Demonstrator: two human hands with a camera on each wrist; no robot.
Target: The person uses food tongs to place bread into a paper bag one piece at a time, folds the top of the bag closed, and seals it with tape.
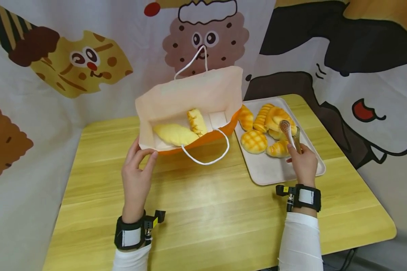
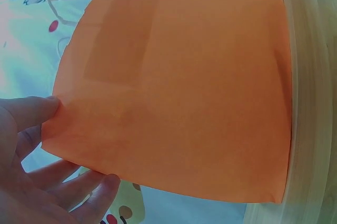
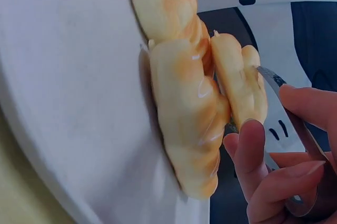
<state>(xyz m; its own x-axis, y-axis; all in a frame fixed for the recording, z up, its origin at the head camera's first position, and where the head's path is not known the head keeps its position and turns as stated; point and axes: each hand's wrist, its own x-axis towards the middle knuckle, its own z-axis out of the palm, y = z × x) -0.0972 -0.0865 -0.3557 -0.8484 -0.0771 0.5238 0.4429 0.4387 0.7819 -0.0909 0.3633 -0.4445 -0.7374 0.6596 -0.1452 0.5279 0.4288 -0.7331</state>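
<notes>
My left hand (image 1: 135,177) holds the near left corner of an orange paper bag (image 2: 200,98), thumb and fingers at its edge. White cord handles (image 1: 207,163) rise from the bag's mouth. Inside lie a long pale yellow bread (image 1: 173,134) and a shorter browned roll (image 1: 196,122). Over at the right, my right hand (image 1: 304,165) grips metal tongs (image 1: 286,130) with perforated tips. In the right wrist view, one tong tip meets a golden bread (image 3: 239,84), and the other arm is partly hidden behind it. A striped roll (image 3: 184,119) lies close beside it.
A pale tray (image 1: 268,175) at the right of the wooden table (image 1: 196,226) bears several breads, among them a round crosshatched bun (image 1: 254,142). The bag stands left of the tray. A cartoon-printed curtain (image 1: 105,19) hangs behind the table.
</notes>
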